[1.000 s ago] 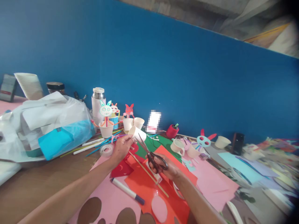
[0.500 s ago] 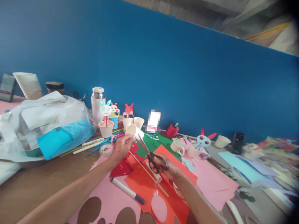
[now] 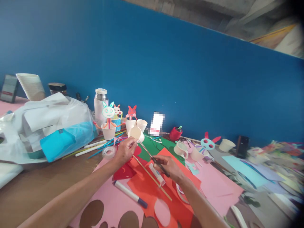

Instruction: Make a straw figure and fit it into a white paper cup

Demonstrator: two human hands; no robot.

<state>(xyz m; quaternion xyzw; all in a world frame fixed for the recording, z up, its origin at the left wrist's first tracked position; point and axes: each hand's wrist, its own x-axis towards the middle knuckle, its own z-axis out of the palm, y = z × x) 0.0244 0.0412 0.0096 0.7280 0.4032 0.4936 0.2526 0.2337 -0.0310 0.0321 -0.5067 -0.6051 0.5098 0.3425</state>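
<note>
My left hand [image 3: 127,149] pinches the near rim of a white paper cup [image 3: 137,134], whose open mouth faces me. In my right hand [image 3: 167,166] are dark-handled scissors [image 3: 148,153], seen edge-on with the blades together and their tips by the cup's rim. Beneath the hands lie orange paper [image 3: 175,198], a wooden stick [image 3: 152,177] and a small clear-and-white tube [image 3: 157,174]. A white marker with a dark cap [image 3: 129,193] rests on pink paper [image 3: 104,183].
Behind stand rabbit figures in cups [image 3: 108,126], a thermos [image 3: 100,106] and a red pot [image 3: 175,133]. A stuffed plastic bag [image 3: 57,123] is at left. A mug [image 3: 180,148] and another rabbit cup [image 3: 199,153] stand at right.
The scissors have closed and turned edge-on, with their tips at the cup's rim. The cup has tilted so that its mouth faces me more.
</note>
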